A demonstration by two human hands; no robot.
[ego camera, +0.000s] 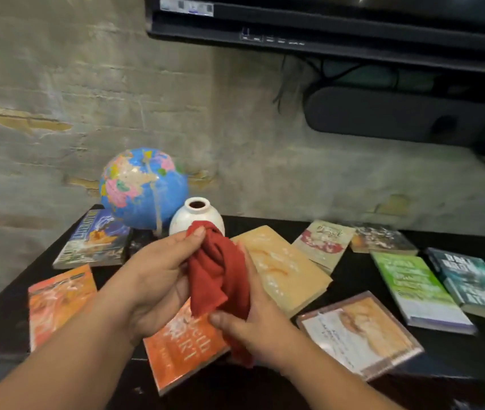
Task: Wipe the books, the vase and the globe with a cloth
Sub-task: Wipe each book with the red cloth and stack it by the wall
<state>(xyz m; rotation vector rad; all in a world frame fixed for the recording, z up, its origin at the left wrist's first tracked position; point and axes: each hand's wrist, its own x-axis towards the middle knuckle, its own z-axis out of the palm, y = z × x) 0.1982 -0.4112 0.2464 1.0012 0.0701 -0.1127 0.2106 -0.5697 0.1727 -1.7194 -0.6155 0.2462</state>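
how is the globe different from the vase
The globe is blue with coloured map patches; the vase is plain white. The globe is larger than the vase. The vase has an open mouth on top; the globe is a closed ball. Both are rounded and stand at the back of the black table.

On the dark teal book (471, 284) at the far right, large pale capitals began "DA" at the top and ended in what looked like "ATTAC" at the bottom edge; the rest was blurred. The orange book (176, 353) nearest the camera carried big cream letters ending in "ART", the start covered by the red cloth (220, 276). The cream and red book (322, 242) bore a word like "PEACE". Lettering on the blue book (96, 239), the green book (415, 287) and the white sticker (186, 6) on the television (353, 25) was too blurred to read.
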